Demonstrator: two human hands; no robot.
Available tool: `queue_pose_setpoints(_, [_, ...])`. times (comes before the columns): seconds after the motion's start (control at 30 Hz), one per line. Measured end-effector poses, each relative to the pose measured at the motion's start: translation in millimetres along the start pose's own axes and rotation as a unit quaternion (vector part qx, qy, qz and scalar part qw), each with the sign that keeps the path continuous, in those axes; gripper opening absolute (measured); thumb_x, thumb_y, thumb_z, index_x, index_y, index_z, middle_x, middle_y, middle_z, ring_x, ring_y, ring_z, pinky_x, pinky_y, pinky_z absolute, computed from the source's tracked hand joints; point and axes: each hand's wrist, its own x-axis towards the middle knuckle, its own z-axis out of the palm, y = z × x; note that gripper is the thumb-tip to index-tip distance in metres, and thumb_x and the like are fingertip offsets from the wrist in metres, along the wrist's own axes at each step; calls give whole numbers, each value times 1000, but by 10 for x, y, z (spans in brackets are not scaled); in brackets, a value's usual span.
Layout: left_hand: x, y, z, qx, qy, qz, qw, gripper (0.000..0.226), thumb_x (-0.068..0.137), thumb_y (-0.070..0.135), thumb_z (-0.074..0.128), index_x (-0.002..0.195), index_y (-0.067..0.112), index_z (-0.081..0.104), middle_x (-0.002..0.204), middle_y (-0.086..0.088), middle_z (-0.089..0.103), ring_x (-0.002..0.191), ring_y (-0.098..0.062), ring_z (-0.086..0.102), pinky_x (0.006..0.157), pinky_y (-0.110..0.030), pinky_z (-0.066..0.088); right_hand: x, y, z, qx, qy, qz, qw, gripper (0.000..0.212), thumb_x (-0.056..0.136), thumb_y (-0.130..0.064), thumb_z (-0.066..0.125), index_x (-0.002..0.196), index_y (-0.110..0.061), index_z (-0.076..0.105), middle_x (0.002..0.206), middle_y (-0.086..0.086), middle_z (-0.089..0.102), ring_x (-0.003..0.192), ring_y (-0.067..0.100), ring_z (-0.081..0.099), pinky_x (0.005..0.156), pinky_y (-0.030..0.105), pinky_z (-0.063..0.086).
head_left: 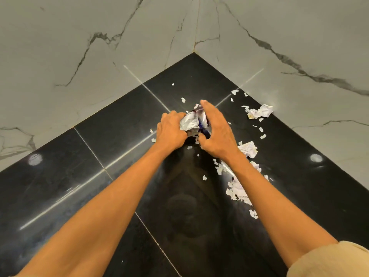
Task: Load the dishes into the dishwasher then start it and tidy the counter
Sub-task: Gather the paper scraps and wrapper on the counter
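Head view: tidy-up stage by look of it. Left hand (pixel 169 129) grips crumpled wrapper (pixel 192 122) at frame centre, probably balling it for binning. Right hand (pixel 216 132) cups other side, fingers straight, thumb spread. Paper scraps (pixel 237 189) litter black counter (pixel 79 176), centre to right. Crumpled paper (pixel 260 111) sits by right wall.
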Motion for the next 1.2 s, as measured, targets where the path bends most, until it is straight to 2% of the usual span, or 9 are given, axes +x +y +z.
queue_pose_setpoints(0.1, [27,61,55,-20,6,-18,1000,37,80,38,78,112,24,65,99,0,56,98,-24,46,78,-40,42,-17,310,-270,-80,45,69,993,86,80,-23,67,157,-20,28,159,8,33,146,23,32,118,40,30])
queue_pose_setpoints(0.2, [34,111,87,-27,2,-40,999,41,81,39,76,118,23,64,104,-2,57,103,-27,45,85,-43,43,28,728,-546,-170,70,174,967,77,88,-36,64,157,-23,31,160,15,29,147,33,30,119,53,28])
queue_pose_setpoints(0.37, [84,97,121,-53,16,-88,995,40,82,35,76,119,25,64,106,-2,57,108,-31,46,91,-46,44,173,1318,-818,-172,38,235,956,75,89,-52,64,154,-26,36,157,12,32,144,33,31,118,52,31])
queue_pose_setpoints(0.53, [155,1,107,-56,21,-104,993,39,80,39,78,113,23,65,97,2,52,106,-29,47,85,-38,41,259,1369,-571,-85,0,208,974,61,90,-48,67,146,-32,50,157,10,31,146,28,24,121,49,25])
queue_pose_setpoints(0.67, [137,1,132,-54,18,-82,995,40,81,39,77,116,25,64,97,4,51,104,-27,46,85,-39,41,112,1224,-568,-41,-54,147,987,42,94,-42,59,135,-29,64,153,5,35,141,23,28,117,51,28])
queue_pose_setpoints(0.77, [65,52,177,-39,15,-57,997,42,81,39,77,119,28,63,97,8,49,101,-24,43,82,-37,37,-155,1100,-643,-42,-103,120,987,50,93,-55,51,134,-29,64,153,-1,35,141,18,30,116,52,29])
queue_pose_setpoints(0.87, [-63,98,237,-15,11,-26,999,40,82,43,75,117,27,63,98,6,50,99,-23,42,80,-36,35,-431,985,-708,-38,-131,119,984,58,86,-64,54,134,-33,62,154,-7,34,142,15,31,115,50,32])
queue_pose_setpoints(1.03, [-270,135,319,13,29,-22,999,32,82,45,73,108,30,62,95,6,49,94,-22,42,75,-35,31,-900,826,-706,-68,-150,99,981,57,83,-65,59,134,-38,58,159,-8,30,146,15,28,117,49,30])
queue_pose_setpoints(1.2, [-523,222,355,31,38,-13,999,30,81,32,69,109,27,63,96,3,52,93,-25,44,75,-37,34,-1276,684,-625,-81,-138,94,983,63,82,-68,61,137,-39,54,161,-5,27,150,16,20,118,45,24])
